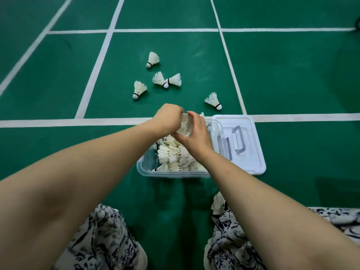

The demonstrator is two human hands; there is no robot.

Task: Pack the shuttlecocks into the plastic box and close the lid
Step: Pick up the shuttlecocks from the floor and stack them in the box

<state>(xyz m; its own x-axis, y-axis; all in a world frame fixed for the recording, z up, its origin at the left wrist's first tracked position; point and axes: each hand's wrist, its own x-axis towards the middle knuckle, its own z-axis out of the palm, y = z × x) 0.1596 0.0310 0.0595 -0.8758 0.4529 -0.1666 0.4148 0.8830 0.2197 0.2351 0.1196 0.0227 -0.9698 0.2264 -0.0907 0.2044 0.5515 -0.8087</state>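
A clear plastic box point(148, 168) stands on the green court floor in front of my knees, holding several white feather shuttlecocks point(175, 158). Its white lid point(251, 162) with a clear handle lies flat to the right of the box, touching it. Above the far end of the box, my left hand point(167, 117) and my right hand point(194, 131) meet around a white shuttlecock point(185, 124), both gripping it. Several loose shuttlecocks lie on the floor beyond: the farthest shuttlecock point(153, 59), two touching ones point(167, 80), a left one point(139, 89) and a right one point(213, 100).
White court lines point(58, 121) cross the green floor. Another shuttlecock point(218, 205) rests by my right knee, partly hidden by my forearm. My legs in black-and-white patterned fabric point(101, 240) fill the bottom of the view.
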